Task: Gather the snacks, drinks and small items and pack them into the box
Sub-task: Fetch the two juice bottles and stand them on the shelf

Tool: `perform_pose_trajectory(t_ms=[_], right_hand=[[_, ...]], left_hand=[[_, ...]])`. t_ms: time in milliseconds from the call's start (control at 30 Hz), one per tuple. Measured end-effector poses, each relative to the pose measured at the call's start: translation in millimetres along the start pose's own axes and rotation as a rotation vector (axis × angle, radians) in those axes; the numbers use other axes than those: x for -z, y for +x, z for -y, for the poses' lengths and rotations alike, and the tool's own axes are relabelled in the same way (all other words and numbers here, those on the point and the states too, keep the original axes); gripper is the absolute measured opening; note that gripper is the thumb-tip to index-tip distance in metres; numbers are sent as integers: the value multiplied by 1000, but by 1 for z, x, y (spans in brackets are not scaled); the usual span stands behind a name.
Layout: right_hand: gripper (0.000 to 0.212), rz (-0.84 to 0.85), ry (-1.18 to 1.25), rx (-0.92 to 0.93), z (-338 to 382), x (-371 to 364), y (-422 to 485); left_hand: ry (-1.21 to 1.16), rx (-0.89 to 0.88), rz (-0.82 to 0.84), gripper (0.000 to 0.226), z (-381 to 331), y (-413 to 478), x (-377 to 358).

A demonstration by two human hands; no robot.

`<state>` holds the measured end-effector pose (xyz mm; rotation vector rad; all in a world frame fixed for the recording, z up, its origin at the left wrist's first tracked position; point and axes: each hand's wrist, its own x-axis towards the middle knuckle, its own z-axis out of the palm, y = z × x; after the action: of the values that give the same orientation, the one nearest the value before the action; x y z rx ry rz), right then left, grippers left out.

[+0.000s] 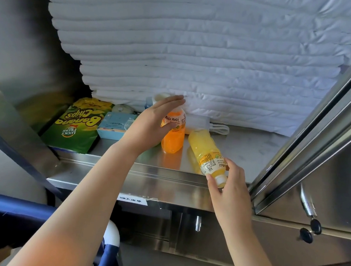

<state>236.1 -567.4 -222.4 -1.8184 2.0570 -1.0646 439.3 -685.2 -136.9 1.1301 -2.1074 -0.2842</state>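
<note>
At the shelf [242,146] edge, right hand [231,191] grips the tilted yellow bottle [202,149]; left hand [150,124], wide, touches orange bottle [173,141].

Illumination bright, cool and even, strongest toward 1 o'clock. Stacked white linen [198,50] nearly overexposed, with folds only faintly legible. Steel shelf [242,146] carries soft glare and coloured reflections beneath the orange bottle [172,142] and yellow bottle [202,149]. Heavy shadow at 9 to 11 o'clock. Wide-angle distortion tilts the door frame [317,127] at 3 o'clock. Overall focus soft, and label print is partly unreadable.
</note>
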Motion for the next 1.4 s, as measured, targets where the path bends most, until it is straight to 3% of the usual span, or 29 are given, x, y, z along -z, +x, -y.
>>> perform_pose_trajectory(t_ms=[433,600,700,800,967,1167,1400], right_hand=[[55,-9,10,0,1,0,-1],[54,-23,18,6,1,0,-2],[54,-50,33,17,2,0,-2],[58,-71,51,13,2,-1,-4],[52,-119,71,44,2,1,-7],[30,-262,89,148,12,12,5],[26,-306,166,226,38,32,38]], left_hand=[[58,-41,0,59,7,11,-9],[309,-227,-132,58,-6,-15,-28],[229,-325,-18,51,-18,-47,-57],[210,-229,171,58,-20,-66,-78],[143,-93,260,64,-18,-67,-84],[51,-47,225,72,-25,-60,-84],[-42,36,129,77,-31,-53,-85]])
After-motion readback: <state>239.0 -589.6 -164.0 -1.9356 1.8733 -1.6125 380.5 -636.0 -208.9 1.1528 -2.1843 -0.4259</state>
